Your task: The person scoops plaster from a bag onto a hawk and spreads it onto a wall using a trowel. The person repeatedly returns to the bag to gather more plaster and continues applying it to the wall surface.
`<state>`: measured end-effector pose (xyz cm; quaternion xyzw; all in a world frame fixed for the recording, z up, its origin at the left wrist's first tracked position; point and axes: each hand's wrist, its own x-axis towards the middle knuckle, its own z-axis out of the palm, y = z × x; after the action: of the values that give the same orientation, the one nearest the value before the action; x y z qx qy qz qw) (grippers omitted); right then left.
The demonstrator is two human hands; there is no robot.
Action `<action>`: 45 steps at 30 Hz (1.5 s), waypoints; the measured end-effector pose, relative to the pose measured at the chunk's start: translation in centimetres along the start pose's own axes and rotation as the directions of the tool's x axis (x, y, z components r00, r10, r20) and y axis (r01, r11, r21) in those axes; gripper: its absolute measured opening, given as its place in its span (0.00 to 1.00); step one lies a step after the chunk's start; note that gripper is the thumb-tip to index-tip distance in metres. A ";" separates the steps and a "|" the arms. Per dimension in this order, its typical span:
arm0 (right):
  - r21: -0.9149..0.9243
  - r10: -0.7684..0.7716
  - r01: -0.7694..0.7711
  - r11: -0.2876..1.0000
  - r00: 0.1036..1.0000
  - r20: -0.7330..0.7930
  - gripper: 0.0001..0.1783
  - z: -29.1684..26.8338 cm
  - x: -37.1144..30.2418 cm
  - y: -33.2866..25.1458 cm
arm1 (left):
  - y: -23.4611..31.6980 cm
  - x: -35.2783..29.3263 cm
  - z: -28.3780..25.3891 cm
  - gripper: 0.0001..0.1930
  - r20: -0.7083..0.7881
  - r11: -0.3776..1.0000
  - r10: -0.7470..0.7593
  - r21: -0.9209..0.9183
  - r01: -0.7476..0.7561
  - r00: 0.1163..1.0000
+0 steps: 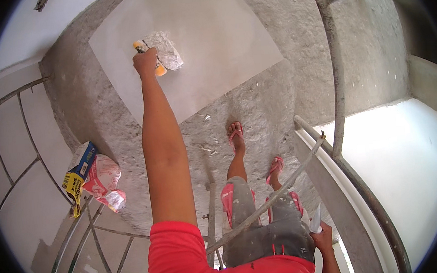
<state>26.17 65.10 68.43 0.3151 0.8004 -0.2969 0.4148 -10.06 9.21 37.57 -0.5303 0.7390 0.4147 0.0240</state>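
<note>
My left hand [145,62] is stretched far forward, its fingers wrapped round the yellow-ended handle of a plastering trowel [160,69]. Lumpy white plaster [164,46] lies by the handle and hides most of the blade. Under the trowel is a large, smooth, pale grey board [217,50]; whether the blade touches it I cannot tell. Down beside my right hip, my right hand [324,236] is closed round a whitish, tapered, blade-like tool [316,220], which points upward in the view. Its handle is hidden in my fingers.
Metal scaffold pipes [333,67] stand at the right, and a diagonal brace [269,203] crosses before my legs. More metal frames [30,127] stand at the left. A yellow-and-blue bag [79,169] and a red-and-white bag [104,177] lie there. Rough concrete [199,148] surrounds my sandalled feet.
</note>
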 end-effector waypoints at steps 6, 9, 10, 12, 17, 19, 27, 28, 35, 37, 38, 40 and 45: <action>0.014 -0.054 0.054 0.998 0.999 -0.004 0.14 0.1 -0.3 -0.6 | 4.1 -2.8 1.8 0.19 0.039 0.884 0.048 0.463 -0.061 0.998; 0.007 -0.016 0.016 1.000 1.000 0.004 0.13 0.2 -0.2 -0.3 | 4.6 -4.5 1.3 0.19 0.070 0.840 0.115 0.525 -0.135 0.991; 0.013 -0.028 0.028 1.000 0.999 -0.016 0.14 0.3 -0.4 -0.5 | 4.7 -4.8 1.0 0.18 0.057 0.830 0.150 0.534 -0.157 0.987; 0.024 -0.058 0.060 0.998 0.997 -0.055 0.16 0.3 -0.5 -0.9 | 4.9 -4.7 0.2 0.17 0.027 0.809 0.224 0.552 -0.201 0.974; -0.064 -0.102 0.095 0.993 0.988 -0.118 0.19 0.1 -0.7 0.7 | 4.8 -5.4 -2.0 0.15 -0.017 0.725 0.487 0.565 -0.394 0.873; -0.034 -0.070 0.066 0.997 0.991 -0.115 0.18 0.3 -1.2 1.2 | 5.4 -6.8 -3.2 0.15 -0.070 0.807 0.466 0.443 -0.391 0.882; 0.050 -0.127 0.130 0.990 0.990 -0.057 0.17 -0.2 -1.8 2.5 | 1.4 -9.4 -6.1 0.24 -0.119 0.763 0.323 -0.555 -0.333 0.939; 0.042 -0.144 0.146 0.988 0.988 -0.056 0.18 -0.4 -2.0 3.1 | 1.0 -10.0 -6.3 0.25 -0.127 0.727 0.311 -0.607 -0.322 0.942; 0.015 -0.234 0.235 0.972 0.971 -0.043 0.19 -3.0 -4.1 9.5 | 3.8 -22.3 -7.5 0.25 -0.201 0.486 -0.018 -0.858 -0.167 0.979; 0.065 -0.189 0.188 0.980 0.982 0.012 0.20 -3.8 -4.6 12.2 | 4.4 -26.9 -7.8 0.26 -0.243 0.409 -0.124 -0.896 -0.174 0.962; 0.082 -0.140 0.134 0.988 0.988 0.072 0.20 -4.3 -4.8 14.4 | 4.5 -30.6 -8.2 0.27 -0.239 0.438 -0.158 -0.886 -0.149 0.958; 0.068 -0.143 0.135 0.989 0.979 0.147 0.21 -5.0 -5.2 17.7 | 2.7 -35.2 -8.5 0.26 -0.200 0.301 -0.095 -0.940 -0.163 0.975; 0.053 -0.294 0.291 0.955 0.919 0.263 0.23 -5.6 -7.0 25.3 | -4.1 -48.7 -7.9 0.21 -0.098 0.184 0.146 -0.975 -0.125 0.984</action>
<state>45.67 83.25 71.62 0.1515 0.7730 -0.4005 0.4681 17.66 41.02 63.48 -0.3548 0.3529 0.7931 -0.3473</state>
